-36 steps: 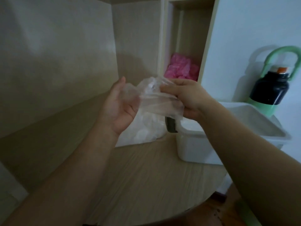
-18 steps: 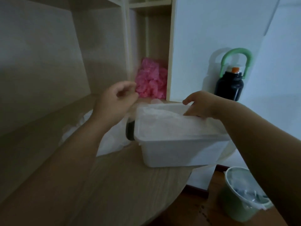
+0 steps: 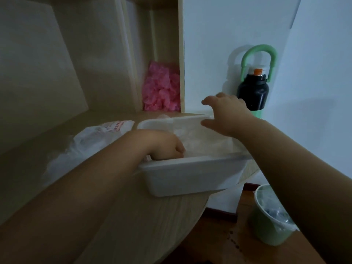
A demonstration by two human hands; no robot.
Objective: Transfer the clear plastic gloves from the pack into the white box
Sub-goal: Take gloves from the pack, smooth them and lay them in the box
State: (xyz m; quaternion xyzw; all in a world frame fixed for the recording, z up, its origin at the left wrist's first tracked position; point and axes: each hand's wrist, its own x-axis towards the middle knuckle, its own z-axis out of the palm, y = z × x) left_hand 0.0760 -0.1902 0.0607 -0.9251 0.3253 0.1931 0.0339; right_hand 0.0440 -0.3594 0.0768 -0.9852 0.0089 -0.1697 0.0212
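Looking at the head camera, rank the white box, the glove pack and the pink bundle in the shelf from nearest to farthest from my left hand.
1. White box: the left hand reaches inside it, at its near left corner.
2. Glove pack: on the table just left of the box.
3. Pink bundle: back in the shelf cubby, behind the box.

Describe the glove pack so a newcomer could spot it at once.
Start at the wooden table. A white box stands on it; the pack lies just left of that box. It alone is a crumpled clear bag with red print, unlike the pink bundle in the shelf.
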